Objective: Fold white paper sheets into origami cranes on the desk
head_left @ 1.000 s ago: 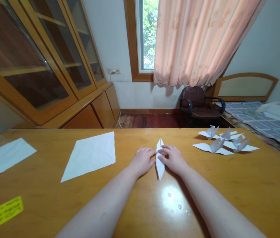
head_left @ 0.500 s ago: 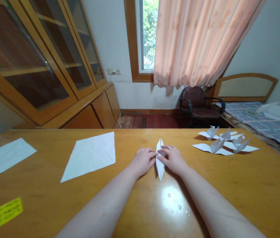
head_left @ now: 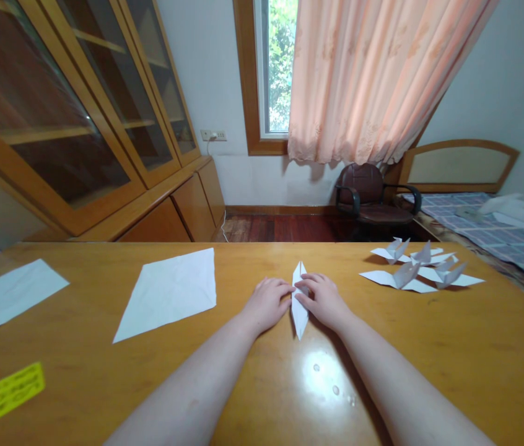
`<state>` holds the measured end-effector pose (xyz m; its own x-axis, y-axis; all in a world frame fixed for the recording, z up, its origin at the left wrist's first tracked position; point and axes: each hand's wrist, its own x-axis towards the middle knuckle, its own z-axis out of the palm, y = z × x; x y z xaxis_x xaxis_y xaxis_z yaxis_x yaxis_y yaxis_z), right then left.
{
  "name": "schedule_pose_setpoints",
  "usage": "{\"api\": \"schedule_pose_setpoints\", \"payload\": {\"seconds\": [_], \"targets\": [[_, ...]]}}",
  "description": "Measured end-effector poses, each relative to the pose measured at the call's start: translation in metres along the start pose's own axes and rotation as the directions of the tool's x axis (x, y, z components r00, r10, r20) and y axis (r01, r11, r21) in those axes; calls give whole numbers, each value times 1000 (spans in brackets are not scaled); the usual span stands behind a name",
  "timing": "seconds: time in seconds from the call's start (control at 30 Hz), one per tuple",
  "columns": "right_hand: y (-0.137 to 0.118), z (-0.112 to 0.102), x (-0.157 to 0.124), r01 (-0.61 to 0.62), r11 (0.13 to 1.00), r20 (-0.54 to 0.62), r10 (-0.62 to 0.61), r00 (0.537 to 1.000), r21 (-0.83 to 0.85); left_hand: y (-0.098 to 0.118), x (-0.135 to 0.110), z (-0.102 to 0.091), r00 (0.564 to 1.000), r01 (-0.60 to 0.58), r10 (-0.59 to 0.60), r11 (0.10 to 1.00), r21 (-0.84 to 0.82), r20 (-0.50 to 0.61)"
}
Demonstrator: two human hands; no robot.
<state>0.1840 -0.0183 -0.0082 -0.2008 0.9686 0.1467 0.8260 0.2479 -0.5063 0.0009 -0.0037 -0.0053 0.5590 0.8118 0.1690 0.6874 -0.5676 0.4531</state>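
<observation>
A narrow white folded paper, pointed at both ends, lies lengthwise on the table in front of me. From its left side my left hand grips the edge, thumb and fingertips brought together there. My right hand curls in from the other side, its thumb and fingers pressing on the paper's middle. The fingers cover part of the central folds. Off to the right stand several folded paper cranes with raised wings.
Left of my hands lies a flat white sheet. Another white sheet reaches the left edge of view, with a yellow label nearer me. The wooden table's far edge faces a brown armchair.
Both hands stay on the folded paper with almost no visible movement. The view has shifted very slightly.
</observation>
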Motion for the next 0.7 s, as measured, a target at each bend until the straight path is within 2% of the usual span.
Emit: {"api": "schedule_pose_setpoints", "payload": {"seconds": [0.33, 0.57, 0.7], "targets": [[-2, -3, -2, 16, 1000, 7, -16, 1000, 1, -3, 1, 1, 1000, -5, 5, 1000, 10, 4], [4, 3, 0, 20, 1000, 29, -20, 999, -2, 2, 0, -3, 996, -87, 87, 996, -4, 17], [2, 1, 0, 60, 998, 43, -61, 997, 30, 3, 2, -5, 997, -76, 76, 997, 7, 33]]}}
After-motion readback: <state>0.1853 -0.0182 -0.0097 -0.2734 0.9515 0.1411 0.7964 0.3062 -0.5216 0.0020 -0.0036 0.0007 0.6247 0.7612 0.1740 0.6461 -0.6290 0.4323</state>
